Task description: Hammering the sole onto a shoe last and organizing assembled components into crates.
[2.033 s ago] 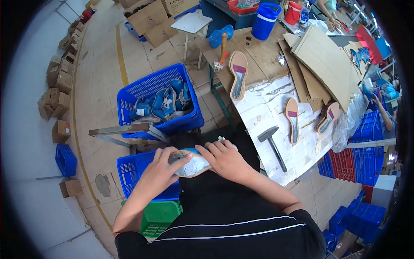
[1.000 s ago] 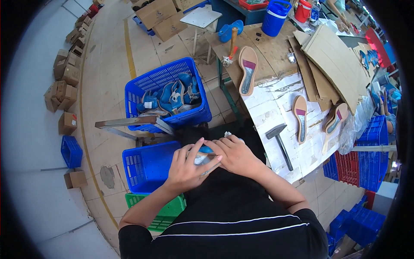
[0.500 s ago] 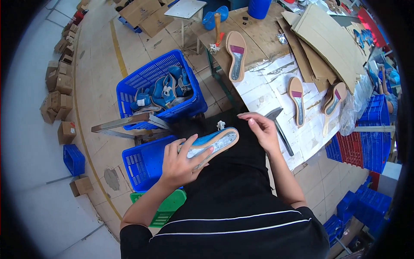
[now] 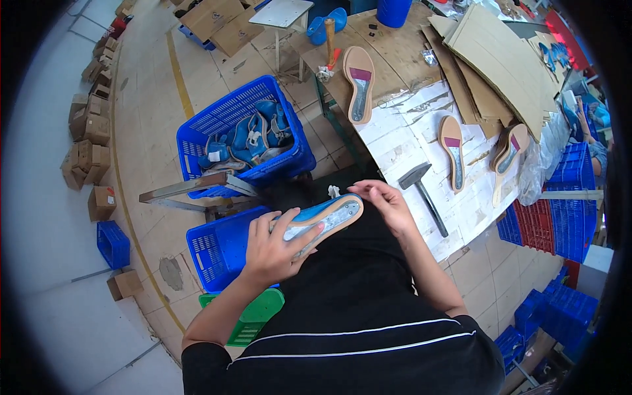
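My left hand is closed around a blue shoe, held at an angle in front of my body. Its underside faces up, showing a tan rim, a grey patchy middle and small dark dots at the far end. A white crumpled bit sticks out beside that end. Close by is my right hand, fingers apart and nothing visible in them; its fingertips are near the shoe's far end, but I cannot tell if they touch. A black-handled hammer lies on the white-covered table right of that hand.
Wedge soles lie on the table, one near its left edge. Cardboard sheets are stacked behind. A blue basket of shoes stands at the left, above another blue basket and a green one.
My right hand has moved left, from beside the hammer's head to the far end of the shoe, uncovering the hammer's head. The left hand and shoe have barely shifted.
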### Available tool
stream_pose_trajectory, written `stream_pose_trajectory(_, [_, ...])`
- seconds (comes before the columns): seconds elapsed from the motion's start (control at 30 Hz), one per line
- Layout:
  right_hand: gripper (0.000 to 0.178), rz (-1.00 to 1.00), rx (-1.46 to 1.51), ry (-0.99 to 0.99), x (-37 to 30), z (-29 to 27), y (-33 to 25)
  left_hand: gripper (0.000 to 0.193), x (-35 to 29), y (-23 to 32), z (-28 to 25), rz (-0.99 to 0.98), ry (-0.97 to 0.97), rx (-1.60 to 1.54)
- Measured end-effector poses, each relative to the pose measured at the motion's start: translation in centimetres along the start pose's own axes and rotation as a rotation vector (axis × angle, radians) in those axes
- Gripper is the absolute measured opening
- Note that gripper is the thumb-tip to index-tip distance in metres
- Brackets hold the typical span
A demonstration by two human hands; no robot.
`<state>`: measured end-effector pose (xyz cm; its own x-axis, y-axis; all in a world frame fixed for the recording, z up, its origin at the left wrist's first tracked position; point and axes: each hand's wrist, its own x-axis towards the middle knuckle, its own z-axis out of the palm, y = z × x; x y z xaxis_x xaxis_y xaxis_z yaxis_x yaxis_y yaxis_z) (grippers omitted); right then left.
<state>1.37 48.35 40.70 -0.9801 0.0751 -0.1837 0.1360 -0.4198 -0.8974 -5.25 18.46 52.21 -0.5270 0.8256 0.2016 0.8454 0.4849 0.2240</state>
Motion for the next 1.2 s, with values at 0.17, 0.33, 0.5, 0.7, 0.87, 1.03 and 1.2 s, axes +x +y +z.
stream_pose_trajectory(0.17, [0.033, -0.064, -0.834, 0.529, -1.5, -6.1, 0.2, 0.072, -0.2, -0.3, 0.3, -0.013, -0.003, -0.021])
stream_pose_trajectory(0.33, [0.053, 0.027, -1.523, 0.706, -4.4, -12.0, 1.1, 0.070, -0.1, -0.3, 0.1, -0.003, 0.004, -0.023])
stream_pose_trajectory(0.5, [0.046, 0.147, -1.586, 0.555, -4.6, -15.2, 4.5, 0.072, 0.3, -0.4, -0.3, -0.015, -0.012, -0.048])
stream_pose_trajectory(0.7, [0.036, 0.576, -0.348, 0.547, -5.0, -14.6, 4.7, 0.071, -0.2, -0.8, 0.2, -0.010, -0.035, -0.012])
stream_pose_trajectory(0.87, [0.051, 0.617, 0.188, 0.542, -7.0, -9.6, 2.2, 0.075, -0.7, -0.4, -0.2, -0.059, -0.048, -0.032])
stream_pose_trajectory(1.03, [0.024, -0.054, -0.561, 0.471, -9.7, -0.6, -2.9, 0.077, -0.4, -0.7, -0.1, -0.032, -0.069, -0.032])
stream_pose_trajectory(1.2, [0.023, -0.077, -1.096, 0.250, -9.8, 5.6, -9.6, 0.078, -0.9, -0.6, -0.1, -0.049, -0.044, -0.039])
